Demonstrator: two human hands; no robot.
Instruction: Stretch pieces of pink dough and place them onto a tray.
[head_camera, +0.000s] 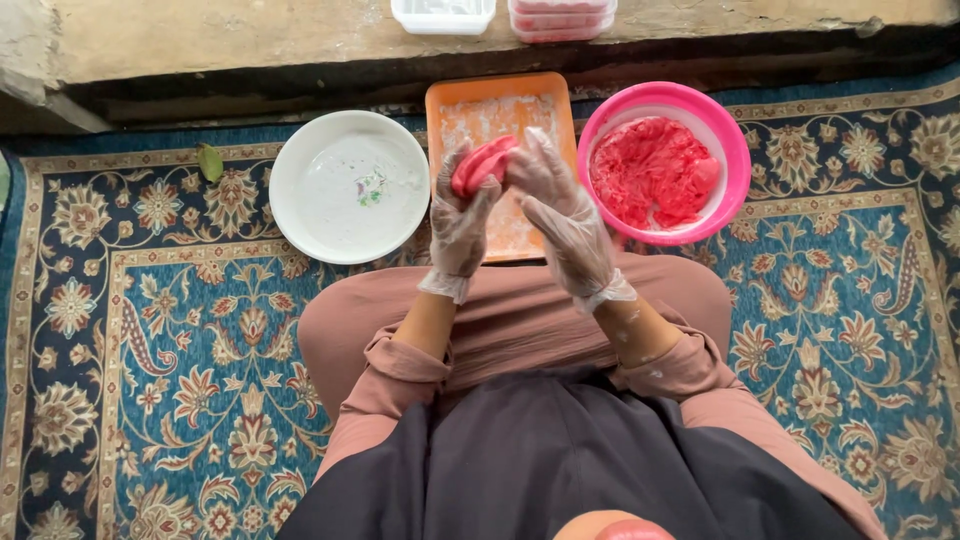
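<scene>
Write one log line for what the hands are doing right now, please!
left hand: holds flat pink dough piece | right hand: presses it | below: orange rectangular plastic tray | right: round pink plastic bowl | left: round white plate

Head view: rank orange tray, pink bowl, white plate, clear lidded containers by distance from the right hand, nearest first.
1. orange tray, directly under the right hand.
2. pink bowl, just to its right.
3. white plate, left, past the left hand.
4. clear lidded containers, on the ledge at top.

A patterned carpet bears white plate, orange tray, pink bowl.
</scene>
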